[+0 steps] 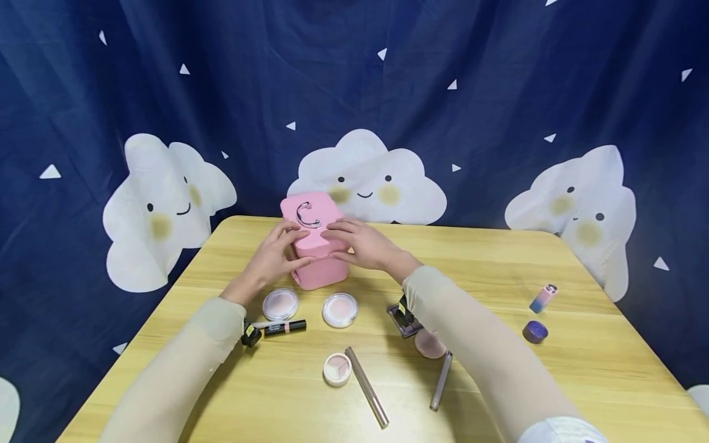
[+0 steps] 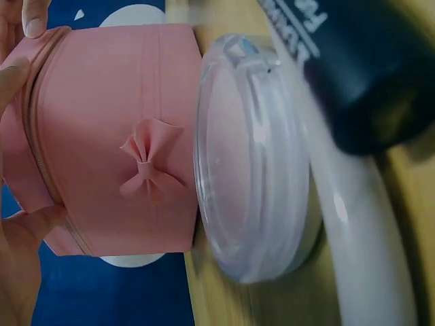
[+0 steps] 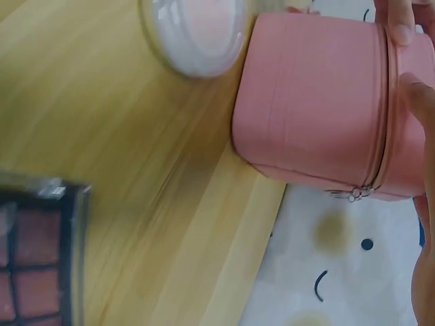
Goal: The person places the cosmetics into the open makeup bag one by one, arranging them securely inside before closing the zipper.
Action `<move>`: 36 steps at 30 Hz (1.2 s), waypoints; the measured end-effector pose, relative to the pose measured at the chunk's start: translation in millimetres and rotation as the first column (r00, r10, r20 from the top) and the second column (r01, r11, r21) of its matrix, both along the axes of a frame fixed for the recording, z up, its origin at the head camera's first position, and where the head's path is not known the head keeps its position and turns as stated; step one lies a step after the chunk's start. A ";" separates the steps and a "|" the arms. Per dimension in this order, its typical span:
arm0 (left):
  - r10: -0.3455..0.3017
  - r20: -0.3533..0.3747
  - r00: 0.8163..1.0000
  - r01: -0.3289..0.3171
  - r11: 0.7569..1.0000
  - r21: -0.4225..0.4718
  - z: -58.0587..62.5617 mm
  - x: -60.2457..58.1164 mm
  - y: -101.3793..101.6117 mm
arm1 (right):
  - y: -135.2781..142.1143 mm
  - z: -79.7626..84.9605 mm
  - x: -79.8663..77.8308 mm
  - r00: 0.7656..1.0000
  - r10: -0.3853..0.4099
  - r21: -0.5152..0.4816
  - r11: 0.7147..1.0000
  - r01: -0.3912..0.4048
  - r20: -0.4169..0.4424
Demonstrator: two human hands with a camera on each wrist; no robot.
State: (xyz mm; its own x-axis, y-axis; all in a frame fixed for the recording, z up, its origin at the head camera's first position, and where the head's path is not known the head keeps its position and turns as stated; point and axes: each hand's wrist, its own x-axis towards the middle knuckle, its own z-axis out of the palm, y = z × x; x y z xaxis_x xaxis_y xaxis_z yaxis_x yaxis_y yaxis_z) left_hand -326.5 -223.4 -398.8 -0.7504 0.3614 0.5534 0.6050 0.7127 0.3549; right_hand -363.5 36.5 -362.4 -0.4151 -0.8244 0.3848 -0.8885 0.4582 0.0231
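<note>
A pink cosmetic case (image 1: 321, 272) with a zipped lid stands near the table's back edge. On its lid is a silvery curved handle (image 1: 307, 216). My left hand (image 1: 271, 257) holds the lid at its left side, thumb near the front seam and fingers on top. From the right, my right hand (image 1: 365, 245) grips the lid in the same way. A pink bow (image 2: 151, 161) decorates the case's front in the left wrist view. Metal zipper pulls (image 3: 357, 194) hang at the seam in the right wrist view. The lid looks closed; the inside is hidden.
Before the case lie two round compacts (image 1: 340, 309), a black tube (image 1: 285, 327), a small round palette (image 1: 337, 369) and a slim pencil-like stick (image 1: 368, 387). A dark palette (image 1: 403, 321) sits partly under my right forearm. A pink-blue lipstick (image 1: 543, 298) and purple jar (image 1: 535, 331) are far right.
</note>
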 end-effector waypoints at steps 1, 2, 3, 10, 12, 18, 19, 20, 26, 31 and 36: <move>0.004 0.003 1.000 -0.004 1.000 -0.010 0.4 0.2 1.4 | 2.7 -0.9 -0.1 1.000 -0.002 0.002 1.000 0.002 0.007; 0.013 0.004 1.000 -0.013 1.000 -0.022 1.1 0.2 2.9 | 4.9 -1.7 0.0 1.000 -0.004 -0.001 1.000 0.004 0.012; 0.017 0.006 1.000 -0.017 0.999 -0.029 2.4 0.5 4.4 | 6.9 -2.1 0.2 1.000 -0.006 -0.008 1.000 0.006 0.017; 0.007 0.030 1.000 -0.006 0.999 -0.051 5.9 -1.8 12.0 | 15.3 -4.0 4.6 0.999 -0.043 -0.014 0.999 0.043 -0.009; -0.015 0.027 1.000 0.016 0.999 -0.045 4.6 -2.9 14.6 | 17.8 -4.2 7.4 0.998 -0.055 -0.001 0.999 0.055 -0.017; -0.087 -0.002 0.996 0.087 0.996 -0.008 2.8 -4.2 27.0 | 32.1 -0.6 19.0 0.998 -0.060 -0.002 0.998 0.060 -0.030; -0.097 -0.001 0.995 0.097 0.995 -0.004 2.9 -4.1 29.6 | 35.9 0.0 20.7 0.998 -0.057 -0.008 0.998 0.057 -0.032; -0.104 0.001 0.995 0.104 0.995 -0.004 2.6 -4.2 32.4 | 39.9 0.5 22.3 0.998 -0.051 -0.017 0.999 0.050 -0.032; -0.153 0.008 0.988 0.153 0.988 -0.003 3.4 -7.9 51.7 | 64.4 0.3 25.7 0.999 -0.002 -0.118 0.993 -0.004 -0.051; -0.182 0.028 0.983 0.182 0.983 -0.009 4.6 -8.9 65.8 | 79.6 -3.1 26.1 0.997 0.001 -0.139 0.990 -0.012 -0.075; -0.189 0.037 0.981 0.190 0.982 -0.019 5.3 -7.8 76.1 | 90.9 -3.1 30.9 0.996 0.015 -0.157 0.987 -0.028 -0.087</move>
